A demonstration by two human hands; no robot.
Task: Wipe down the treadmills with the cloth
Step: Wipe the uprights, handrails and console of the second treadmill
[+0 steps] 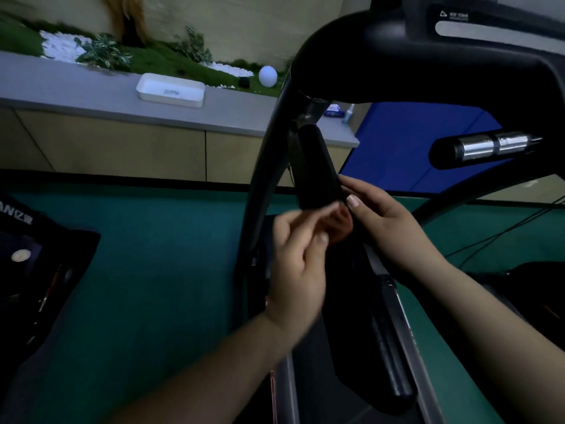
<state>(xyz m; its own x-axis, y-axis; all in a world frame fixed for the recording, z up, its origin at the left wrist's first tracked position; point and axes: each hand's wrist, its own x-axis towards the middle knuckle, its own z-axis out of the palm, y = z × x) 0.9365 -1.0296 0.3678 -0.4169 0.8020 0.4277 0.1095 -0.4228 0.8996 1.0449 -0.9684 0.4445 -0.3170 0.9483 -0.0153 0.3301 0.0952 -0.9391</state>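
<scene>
Dim light, view down past a treadmill (397, 62) console; black curved upright (269, 154) running from console toward floor; short black padded handgrip (318, 169) angled down beside the upright; both hands meeting at its lower end. Left hand (298, 258) blurred, fingers curled, thumb and fingertips pinched together just below the handgrip's tip, around something small and reddish-dark; cannot tell whether that is the cloth or only skin in shadow. Right hand (388, 221) with fingers curled round a dark mass hanging under the handgrip, thumb (353, 201) pressed against the handgrip's lower end; dark mass possibly the cloth (354, 286), black against black frame, edges unclear, so the grasp reads as closed on it but not with certainty. Second handgrip (486, 149) at right with silver sensor bands, well apart from both hands. Treadmill side rail (397, 325) running down and right beneath the forearms. Teal floor (146, 270) below; another dark machine (33, 270) at left edge with pale lettering. Grey counter (91, 93) along the back, white tray (170, 90) resting on it; small bottle (348, 114) and blue packet (333, 111) farther right on the same counter; behind, planter strip with green foliage (104, 52), white pebbles and a white globe lamp (267, 76); blue panel (406, 142) at right behind the console.
</scene>
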